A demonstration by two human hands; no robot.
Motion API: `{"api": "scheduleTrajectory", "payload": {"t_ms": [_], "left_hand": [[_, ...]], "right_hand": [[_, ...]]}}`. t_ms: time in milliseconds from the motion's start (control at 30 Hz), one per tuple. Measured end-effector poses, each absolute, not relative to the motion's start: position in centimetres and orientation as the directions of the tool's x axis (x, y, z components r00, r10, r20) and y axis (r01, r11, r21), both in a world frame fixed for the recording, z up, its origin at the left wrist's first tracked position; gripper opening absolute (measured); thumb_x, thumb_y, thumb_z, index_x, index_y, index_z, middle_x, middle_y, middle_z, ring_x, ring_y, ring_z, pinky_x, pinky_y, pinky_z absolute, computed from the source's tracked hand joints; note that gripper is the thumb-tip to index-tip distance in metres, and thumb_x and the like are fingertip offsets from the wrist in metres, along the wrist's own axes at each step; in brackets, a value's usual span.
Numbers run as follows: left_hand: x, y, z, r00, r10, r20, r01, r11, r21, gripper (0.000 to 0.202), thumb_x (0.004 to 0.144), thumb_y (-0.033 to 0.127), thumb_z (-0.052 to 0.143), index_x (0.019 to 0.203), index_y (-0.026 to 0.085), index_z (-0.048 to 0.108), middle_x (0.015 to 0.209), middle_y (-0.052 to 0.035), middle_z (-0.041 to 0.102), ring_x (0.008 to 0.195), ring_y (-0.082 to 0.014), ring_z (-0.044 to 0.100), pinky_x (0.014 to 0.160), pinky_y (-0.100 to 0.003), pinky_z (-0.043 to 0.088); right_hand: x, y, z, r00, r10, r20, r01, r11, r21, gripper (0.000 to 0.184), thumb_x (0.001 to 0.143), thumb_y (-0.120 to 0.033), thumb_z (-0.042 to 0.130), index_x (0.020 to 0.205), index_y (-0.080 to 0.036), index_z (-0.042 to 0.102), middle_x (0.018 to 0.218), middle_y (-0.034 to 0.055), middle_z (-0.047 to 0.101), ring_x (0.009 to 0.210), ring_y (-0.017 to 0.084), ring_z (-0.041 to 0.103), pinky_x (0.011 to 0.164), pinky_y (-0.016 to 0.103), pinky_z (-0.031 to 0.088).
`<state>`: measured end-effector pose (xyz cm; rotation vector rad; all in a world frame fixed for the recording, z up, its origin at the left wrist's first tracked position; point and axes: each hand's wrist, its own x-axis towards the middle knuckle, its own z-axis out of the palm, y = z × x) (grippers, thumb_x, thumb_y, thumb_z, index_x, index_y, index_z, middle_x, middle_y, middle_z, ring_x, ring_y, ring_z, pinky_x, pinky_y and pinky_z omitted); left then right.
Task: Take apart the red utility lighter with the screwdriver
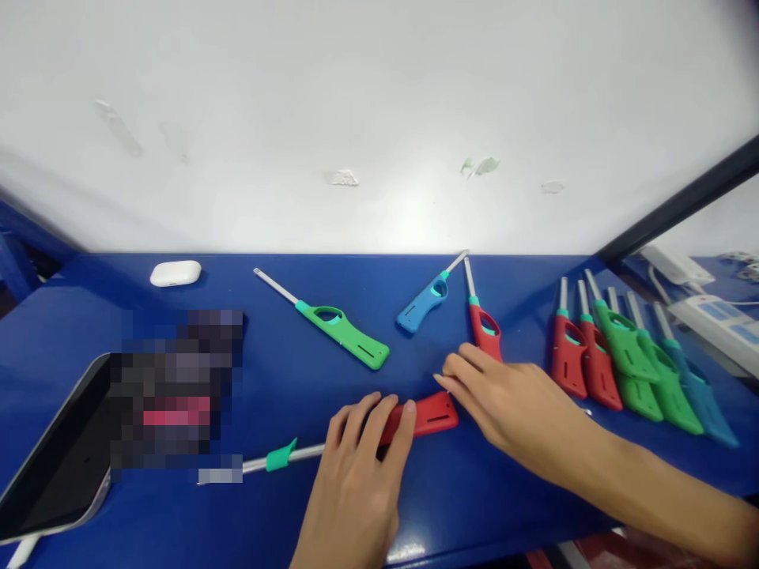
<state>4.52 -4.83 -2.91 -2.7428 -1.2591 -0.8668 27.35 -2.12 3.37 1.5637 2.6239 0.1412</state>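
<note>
Red lighter (424, 416) — long-nozzled utility type, lying flat on the blue counter (285, 379), its metal tube and teal collar pointing away from the handle toward the dark tablet (53, 458).

Left hand (361, 466): fingers draped over the red lighter's trigger section, pressing it down rather than clenching; whether the thumb hooks beneath is hidden.

Right hand (510, 403): open, fingertips touching the red lighter's butt end.

Beyond the red lighter: a green lighter (344, 328), a blue lighter (424, 304), and a second red one (485, 328) partly under the right hand. Further out on the right hand's side — a tight row of lighters (634, 363), red, green, blue. White earbud case (175, 273) farthest off, near the wall.

Step in hand, as judged: steadying and positioning this piece. A next move would call for a full grasp on the handle.
</note>
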Motion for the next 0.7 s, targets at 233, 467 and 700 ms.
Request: {"api": "scheduleTrajectory", "payload": {"t_ms": [233,467,700], "left_hand": [[4.6,-4.9,-3.0,0.528,0.697,0.486,0.690,-0.685,0.232,0.054,0.089,-0.008,0.042,0.132,0.014,0.066,0.129,-0.0152,0.072,0.119,-0.0346,0.067,0.092,-0.055,0.059],[4.6,-4.9,-2.5,0.522,0.706,0.480,0.684,-0.682,0.258,0.053,0.092,-0.004,0.045,0.137,0.015,0.064,0.131,-0.0154,0.070,0.120,-0.0330,0.067,0.093,-0.053,0.060],[4.7,-5.2,-2.5,0.503,0.705,0.501,0.690,-0.676,0.259,0.046,0.094,0.002,0.051,0.137,0.012,0.063,0.132,-0.0184,0.068,0.125,-0.0325,0.063,0.099,-0.051,0.056]], "right_hand": [[24.3,1.2,3.9,-0.500,0.866,-0.014,0.866,0.500,-0.013,0.024,0.113,-0.024,0.049,0.094,-0.019,0.063,0.083,-0.0004,0.065,0.065,0.019,0.064,0.054,0.030,0.032],[19.5,4.3,4.6,-0.599,0.800,0.020,0.796,0.598,-0.096,0.031,0.113,-0.033,0.053,0.091,-0.016,0.067,0.081,-0.0014,0.065,0.061,0.014,0.058,0.058,0.026,0.043],[24.1,2.7,6.1,-0.453,0.883,0.123,0.856,0.470,-0.216,0.025,0.112,-0.026,0.052,0.102,-0.020,0.074,0.096,0.0032,0.074,0.089,0.020,0.072,0.077,0.030,0.051]]}}
